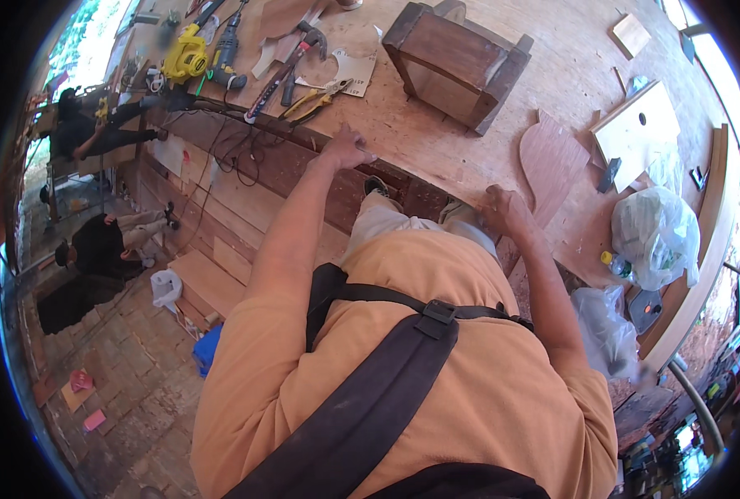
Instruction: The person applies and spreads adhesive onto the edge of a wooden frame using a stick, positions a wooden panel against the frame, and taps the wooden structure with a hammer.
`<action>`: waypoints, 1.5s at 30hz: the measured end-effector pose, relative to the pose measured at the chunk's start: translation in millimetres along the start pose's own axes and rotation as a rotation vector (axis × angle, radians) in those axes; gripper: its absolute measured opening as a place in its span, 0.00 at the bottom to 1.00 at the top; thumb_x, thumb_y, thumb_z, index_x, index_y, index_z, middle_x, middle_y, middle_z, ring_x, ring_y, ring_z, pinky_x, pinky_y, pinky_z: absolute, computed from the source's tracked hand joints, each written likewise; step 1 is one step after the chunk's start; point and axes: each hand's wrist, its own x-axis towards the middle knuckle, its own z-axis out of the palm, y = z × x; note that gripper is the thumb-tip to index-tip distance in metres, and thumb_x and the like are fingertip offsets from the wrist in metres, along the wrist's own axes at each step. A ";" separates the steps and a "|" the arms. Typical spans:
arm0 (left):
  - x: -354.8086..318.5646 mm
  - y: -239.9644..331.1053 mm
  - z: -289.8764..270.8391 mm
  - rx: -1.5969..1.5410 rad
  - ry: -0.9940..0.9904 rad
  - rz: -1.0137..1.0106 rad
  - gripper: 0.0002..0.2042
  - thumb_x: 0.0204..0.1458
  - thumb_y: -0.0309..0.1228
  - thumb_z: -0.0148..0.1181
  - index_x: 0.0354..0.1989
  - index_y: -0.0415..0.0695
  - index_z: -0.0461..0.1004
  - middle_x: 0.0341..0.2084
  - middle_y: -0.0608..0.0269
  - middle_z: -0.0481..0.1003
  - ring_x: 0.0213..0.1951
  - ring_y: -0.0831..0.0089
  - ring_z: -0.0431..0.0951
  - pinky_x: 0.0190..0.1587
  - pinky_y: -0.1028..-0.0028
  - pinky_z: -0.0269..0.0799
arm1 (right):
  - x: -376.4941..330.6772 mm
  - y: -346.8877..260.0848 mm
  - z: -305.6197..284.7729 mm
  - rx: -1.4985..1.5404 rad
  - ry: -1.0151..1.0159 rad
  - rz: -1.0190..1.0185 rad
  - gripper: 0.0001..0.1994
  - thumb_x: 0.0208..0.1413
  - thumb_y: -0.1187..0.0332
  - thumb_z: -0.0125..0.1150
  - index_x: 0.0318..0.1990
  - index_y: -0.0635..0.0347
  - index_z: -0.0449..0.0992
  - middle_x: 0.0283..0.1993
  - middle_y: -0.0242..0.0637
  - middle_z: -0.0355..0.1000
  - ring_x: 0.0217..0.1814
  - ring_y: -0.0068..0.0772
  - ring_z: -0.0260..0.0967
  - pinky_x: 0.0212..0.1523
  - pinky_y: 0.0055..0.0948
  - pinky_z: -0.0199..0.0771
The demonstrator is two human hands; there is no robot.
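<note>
My left hand (345, 148) rests on the near edge of the plywood workbench (436, 141), fingers spread flat, holding nothing. Farther right along the same edge, my right hand (503, 206) presses down with its fingers curled over the rim. A dark wooden box frame (457, 62) lies on the bench beyond both hands. A rounded reddish board (553, 162) lies just right of my right hand. Yellow-handled pliers (318, 97) lie a little beyond my left hand.
A hammer (291, 58), a yellow power tool (185, 56) and a drill (229, 50) lie at the bench's far left. A pale panel with a hole (640, 129), plastic bags (657, 233) and a bottle sit at right. Two people (96, 245) crouch on the brick floor at left.
</note>
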 end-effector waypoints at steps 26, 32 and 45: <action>-25.2 1.4 29.9 -0.034 0.200 0.097 0.28 0.43 0.42 0.70 0.51 0.38 0.77 0.69 0.33 0.49 0.71 0.39 0.50 0.69 0.55 0.59 | 129.7 -118.5 53.4 -0.365 -0.128 -0.375 0.26 0.46 0.65 0.70 0.52 0.68 0.72 0.50 0.60 0.72 0.50 0.65 0.71 0.49 0.52 0.72; -34.4 -14.3 41.5 -0.151 0.247 0.233 0.28 0.43 0.40 0.70 0.52 0.38 0.76 0.68 0.34 0.52 0.72 0.40 0.46 0.68 0.52 0.60 | 123.0 -120.9 67.7 -0.392 -0.164 -0.222 0.36 0.43 0.62 0.73 0.61 0.60 0.65 0.56 0.62 0.66 0.56 0.67 0.66 0.52 0.55 0.70; -5.1 -34.7 28.8 -0.014 0.402 0.362 0.26 0.49 0.42 0.68 0.52 0.37 0.76 0.60 0.36 0.67 0.65 0.47 0.64 0.67 0.57 0.61 | 94.6 -105.8 31.5 -0.092 -0.033 -0.189 0.22 0.49 0.62 0.67 0.51 0.61 0.75 0.49 0.53 0.75 0.54 0.58 0.72 0.56 0.45 0.71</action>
